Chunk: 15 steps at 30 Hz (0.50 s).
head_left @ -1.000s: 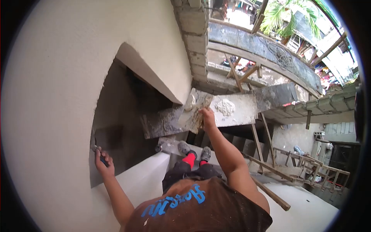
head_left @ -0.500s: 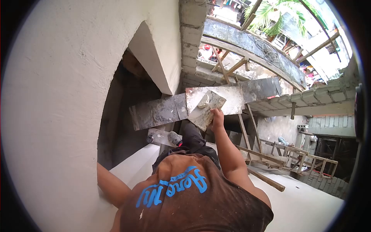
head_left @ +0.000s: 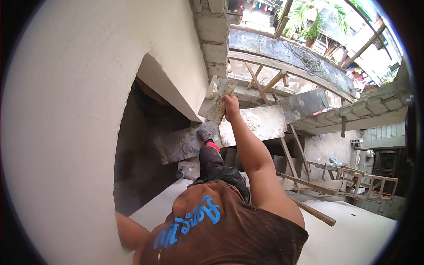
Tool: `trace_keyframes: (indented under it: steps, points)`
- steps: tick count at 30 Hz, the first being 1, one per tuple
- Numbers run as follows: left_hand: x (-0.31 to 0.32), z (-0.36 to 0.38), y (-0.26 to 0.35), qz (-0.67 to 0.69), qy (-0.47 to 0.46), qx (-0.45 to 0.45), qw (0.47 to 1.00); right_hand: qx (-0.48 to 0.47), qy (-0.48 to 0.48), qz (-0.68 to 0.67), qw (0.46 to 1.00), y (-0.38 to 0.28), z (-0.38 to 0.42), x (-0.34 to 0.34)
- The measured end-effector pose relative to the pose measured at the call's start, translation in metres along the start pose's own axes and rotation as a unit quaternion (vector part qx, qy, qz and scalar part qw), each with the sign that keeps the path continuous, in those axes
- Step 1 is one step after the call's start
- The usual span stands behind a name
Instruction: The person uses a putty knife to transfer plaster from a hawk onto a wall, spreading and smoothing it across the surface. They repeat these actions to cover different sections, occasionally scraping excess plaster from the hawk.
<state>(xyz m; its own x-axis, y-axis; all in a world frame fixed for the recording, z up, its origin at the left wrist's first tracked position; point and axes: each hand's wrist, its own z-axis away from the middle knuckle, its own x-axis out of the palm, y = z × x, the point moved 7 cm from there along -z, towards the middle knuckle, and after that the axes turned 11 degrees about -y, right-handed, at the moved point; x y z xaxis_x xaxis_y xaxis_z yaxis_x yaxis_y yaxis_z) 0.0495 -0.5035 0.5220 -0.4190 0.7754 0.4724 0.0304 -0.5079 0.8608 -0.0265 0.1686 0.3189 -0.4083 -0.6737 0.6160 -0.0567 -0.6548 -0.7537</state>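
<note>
My right hand (head_left: 231, 107) is closed on the edge of a plaster-smeared mortar board (head_left: 215, 106), holding it out beside the corner of the pale wall. A lump of wet plaster (head_left: 212, 90) sits on that board. Below my wrist lies a white, splattered sheet (head_left: 274, 119) on the scaffold plank, with more plaster (head_left: 251, 121) heaped on it. My left arm reaches down at the lower left and passes behind the wall edge, which hides the left hand. One shoe (head_left: 204, 135) is on the dark scaffold plank (head_left: 181, 145).
A smooth plastered wall (head_left: 62, 132) with a dark opening fills the left side. Timber braces (head_left: 289, 157) and a long plank (head_left: 274, 46) with coiled wire (head_left: 307, 57) stand ahead. A concrete block wall (head_left: 375, 108) borders the right, and the floor lies well below.
My right hand has lifted the mortar board off the white sheet and moved it left towards the wall corner. One foot has stepped up onto the dark plank.
</note>
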Motion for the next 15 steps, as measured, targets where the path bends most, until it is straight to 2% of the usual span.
trace_keyframes:
  steps: [4, 7, 11, 15]
  points:
    - [0.008, 0.002, 0.007, -0.046, 0.034, -0.004, 0.998, 0.0, 0.013, 0.037, 0.999, 0.021, -0.067, -0.013]
    - [0.006, 0.006, 0.014, -0.074, 0.075, -0.004, 0.994, 0.008, 0.061, 0.123, 0.991, 0.041, -0.129, -0.028]
    - [0.005, 0.008, 0.022, -0.105, 0.114, -0.005, 0.988, 0.031, 0.02, 0.126, 0.991, 0.069, -0.191, -0.017]
    - [0.002, 0.01, 0.022, -0.119, 0.135, -0.011, 0.984, 0.102, -0.012, 0.134, 0.986, 0.052, -0.199, 0.021]
